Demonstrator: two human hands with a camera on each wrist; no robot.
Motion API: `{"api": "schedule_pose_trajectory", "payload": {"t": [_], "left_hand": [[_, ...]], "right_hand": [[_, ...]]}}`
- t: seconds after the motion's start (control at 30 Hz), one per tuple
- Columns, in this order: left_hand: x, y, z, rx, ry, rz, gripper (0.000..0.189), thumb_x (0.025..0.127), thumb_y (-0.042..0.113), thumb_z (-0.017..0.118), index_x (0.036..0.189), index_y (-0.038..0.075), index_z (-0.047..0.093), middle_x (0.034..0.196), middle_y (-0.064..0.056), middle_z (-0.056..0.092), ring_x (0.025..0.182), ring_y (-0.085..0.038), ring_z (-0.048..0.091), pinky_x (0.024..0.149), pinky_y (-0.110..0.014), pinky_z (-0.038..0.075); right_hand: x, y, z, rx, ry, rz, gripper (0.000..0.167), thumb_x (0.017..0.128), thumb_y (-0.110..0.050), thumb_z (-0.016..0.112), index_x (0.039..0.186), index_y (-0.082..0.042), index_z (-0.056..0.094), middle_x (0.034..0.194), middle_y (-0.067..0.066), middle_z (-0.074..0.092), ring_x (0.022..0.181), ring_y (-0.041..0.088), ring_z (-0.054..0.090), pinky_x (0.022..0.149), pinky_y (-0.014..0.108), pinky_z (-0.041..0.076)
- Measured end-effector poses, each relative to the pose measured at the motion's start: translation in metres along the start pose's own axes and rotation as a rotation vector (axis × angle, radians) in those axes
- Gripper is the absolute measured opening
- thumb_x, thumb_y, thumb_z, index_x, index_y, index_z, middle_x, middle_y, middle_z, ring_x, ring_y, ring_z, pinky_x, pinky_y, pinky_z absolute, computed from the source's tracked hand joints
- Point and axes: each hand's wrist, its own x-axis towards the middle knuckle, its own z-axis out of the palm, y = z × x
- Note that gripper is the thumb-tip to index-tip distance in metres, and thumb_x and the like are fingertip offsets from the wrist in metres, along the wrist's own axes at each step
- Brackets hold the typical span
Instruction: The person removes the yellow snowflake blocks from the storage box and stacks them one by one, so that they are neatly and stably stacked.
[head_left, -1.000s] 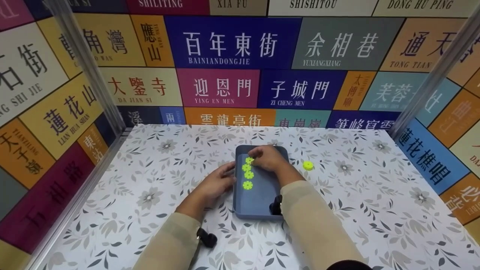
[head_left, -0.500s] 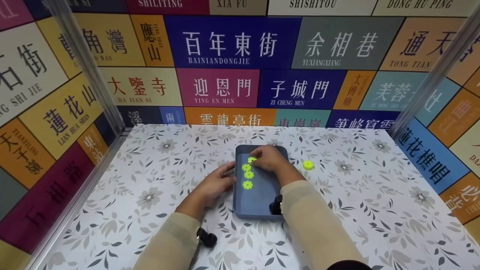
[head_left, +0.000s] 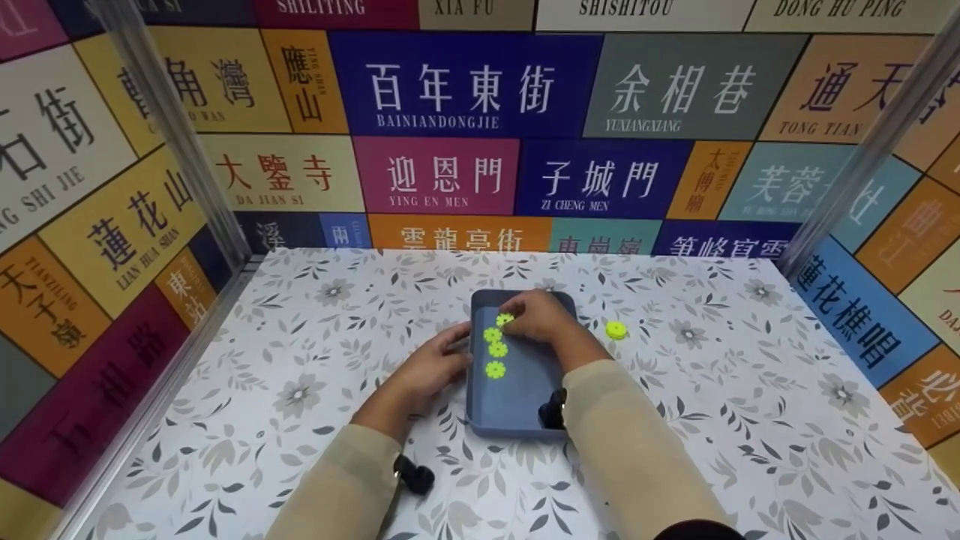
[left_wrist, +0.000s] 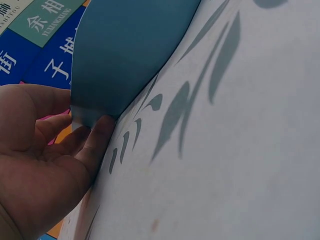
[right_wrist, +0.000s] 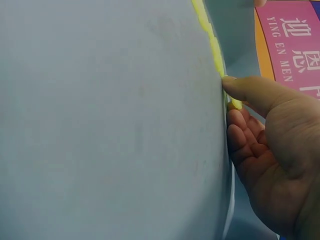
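Note:
In the head view a grey-blue rectangular tray lies on the table. Several flat neon-yellow flower-shaped pieces form a rough line along its left half. At the top of that line, my right hand pinches a yellow flower-shaped piece between thumb and fingers, low over the tray floor. The right wrist view shows that thumb at the piece's edge, its other fingers loosely bent. My left hand rests against the tray's left wall, its fingertips touching the outside; the left wrist view shows the thumb there too.
A small stack of similar yellow pieces sits on the table right of the tray. The tabletop has a leaf-and-flower print. Lettered panels rise behind it and on both sides, with clear strips at the corners.
The piece under my right fingers has shifted slightly to the right, away from the line of the others. My left hand and the tray stay where they were.

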Motion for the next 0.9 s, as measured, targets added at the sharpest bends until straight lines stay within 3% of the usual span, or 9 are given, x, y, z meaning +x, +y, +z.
{"api": "schedule_pose_trajectory", "payload": {"t": [0.23,0.5,0.73,0.9], "left_hand": [[-0.001,0.001,0.000,0.019,0.011,-0.012,0.067,0.102,0.010,0.062,0.165,0.023,0.044,0.174,-0.007,0.039,0.156,-0.031,0.046,0.128,-0.049,0.043],[-0.002,0.002,0.000,-0.012,0.011,-0.025,0.067,0.102,0.008,0.062,0.165,0.025,0.044,0.174,-0.008,0.038,0.157,-0.031,0.045,0.129,-0.050,0.041],[-0.002,0.001,0.000,0.008,-0.002,-0.012,0.066,0.104,0.011,0.061,0.166,0.022,0.041,0.174,-0.009,0.039,0.157,-0.031,0.045,0.129,-0.049,0.042],[-0.002,0.001,-0.001,-0.007,0.006,-0.019,0.067,0.103,0.010,0.062,0.166,0.023,0.042,0.173,-0.008,0.040,0.157,-0.031,0.045,0.129,-0.049,0.041]], "right_hand": [[-0.001,-0.003,0.000,-0.012,0.002,0.049,0.042,0.089,-0.021,0.084,0.129,-0.010,0.078,0.125,0.012,0.078,0.112,0.028,0.073,0.101,0.049,0.062],[0.001,-0.002,-0.002,-0.008,0.018,0.056,0.038,0.087,-0.026,0.085,0.121,-0.011,0.081,0.116,0.009,0.080,0.100,0.025,0.073,0.093,0.046,0.063],[0.004,-0.005,-0.013,0.128,0.061,0.128,0.036,0.084,-0.032,0.086,0.116,-0.016,0.081,0.111,0.005,0.078,0.095,0.021,0.069,0.084,0.036,0.061],[0.003,-0.019,-0.027,0.224,0.127,0.106,0.038,0.087,-0.033,0.084,0.120,-0.016,0.080,0.115,0.007,0.077,0.102,0.023,0.067,0.089,0.037,0.060]]}}
